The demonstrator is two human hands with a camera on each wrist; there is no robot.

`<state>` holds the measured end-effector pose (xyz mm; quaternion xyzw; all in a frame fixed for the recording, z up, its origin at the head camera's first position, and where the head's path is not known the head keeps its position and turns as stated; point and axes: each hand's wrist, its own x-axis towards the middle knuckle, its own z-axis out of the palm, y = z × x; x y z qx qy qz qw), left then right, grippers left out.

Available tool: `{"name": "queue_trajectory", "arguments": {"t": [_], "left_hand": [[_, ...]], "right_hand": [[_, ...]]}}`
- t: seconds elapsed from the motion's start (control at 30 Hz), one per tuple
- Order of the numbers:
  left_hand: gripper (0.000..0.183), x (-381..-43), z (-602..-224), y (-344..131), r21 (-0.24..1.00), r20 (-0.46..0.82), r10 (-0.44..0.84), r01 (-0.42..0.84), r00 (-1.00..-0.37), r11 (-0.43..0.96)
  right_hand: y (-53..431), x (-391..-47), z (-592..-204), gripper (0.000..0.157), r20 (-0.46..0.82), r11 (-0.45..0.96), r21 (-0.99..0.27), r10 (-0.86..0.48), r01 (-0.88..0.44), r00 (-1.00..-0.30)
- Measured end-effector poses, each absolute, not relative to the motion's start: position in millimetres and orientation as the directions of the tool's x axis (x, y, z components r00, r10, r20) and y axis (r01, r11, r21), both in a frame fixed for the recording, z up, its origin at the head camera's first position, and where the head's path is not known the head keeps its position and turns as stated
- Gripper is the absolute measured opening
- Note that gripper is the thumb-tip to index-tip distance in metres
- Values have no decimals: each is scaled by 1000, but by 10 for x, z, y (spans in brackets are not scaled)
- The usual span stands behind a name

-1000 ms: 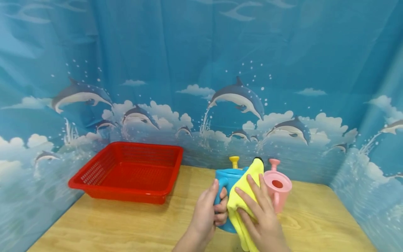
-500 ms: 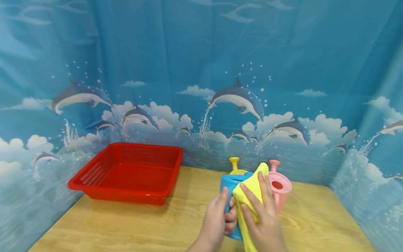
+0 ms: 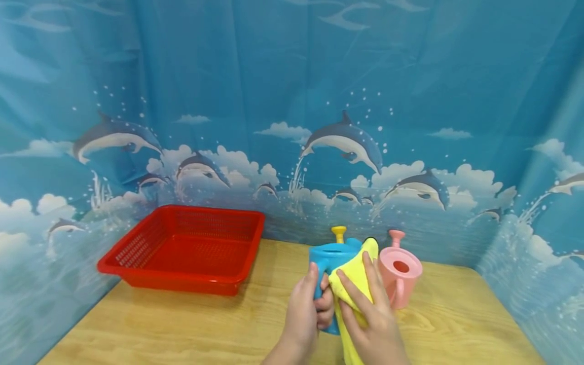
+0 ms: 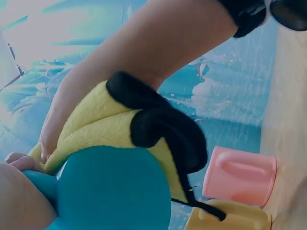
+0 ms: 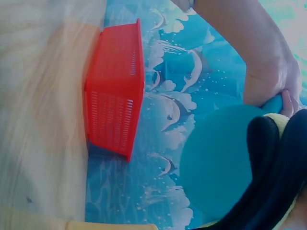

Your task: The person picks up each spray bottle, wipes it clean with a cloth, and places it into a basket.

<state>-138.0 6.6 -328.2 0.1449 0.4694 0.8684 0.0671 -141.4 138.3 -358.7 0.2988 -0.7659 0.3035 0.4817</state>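
My left hand (image 3: 301,310) grips the handle of a blue toy watering can (image 3: 329,257), which is held up above the table. Against the can's right side my right hand (image 3: 375,317) presses a yellow cloth (image 3: 352,280) with black edging, its fingers extended and spread over it. The cloth's lower end hangs down. In the left wrist view the can's smooth blue base (image 4: 115,189) faces the camera, with the cloth wrapped along its side. The right wrist view shows the black folds of the cloth (image 5: 273,163) lying over the can.
Just right of the cloth a pink watering can (image 3: 402,271) stands on the wooden table (image 3: 205,324). Behind the blue can shows the yellow rose of another watering can (image 3: 338,233). A red plastic basket (image 3: 182,281) sits at the left. A dolphin-print curtain (image 3: 255,76) encloses the table.
The blue can, cloth and both hands shift right and lower, then come back left and up. The right hand stays on the cloth. Basket and pink can stay in place.
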Motion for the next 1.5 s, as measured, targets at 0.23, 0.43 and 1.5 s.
{"name": "queue_trajectory", "arguments": {"t": [0.23,0.43,1.5], "left_hand": [[39,-1450,-3242,-43,794,197,152,67,-969,-604],[39,-1482,-3209,-97,747,212,44,133,-976,-652],[42,-1266,-3369,321,849,281,352,59,-893,-526]], "right_hand": [[1297,-1449,-3653,35,927,617,-110,-220,-779,-304],[1245,-1471,-3661,34,933,611,-54,-250,-790,-257],[1591,-1414,-3464,36,877,632,-387,26,-672,-480]]}}
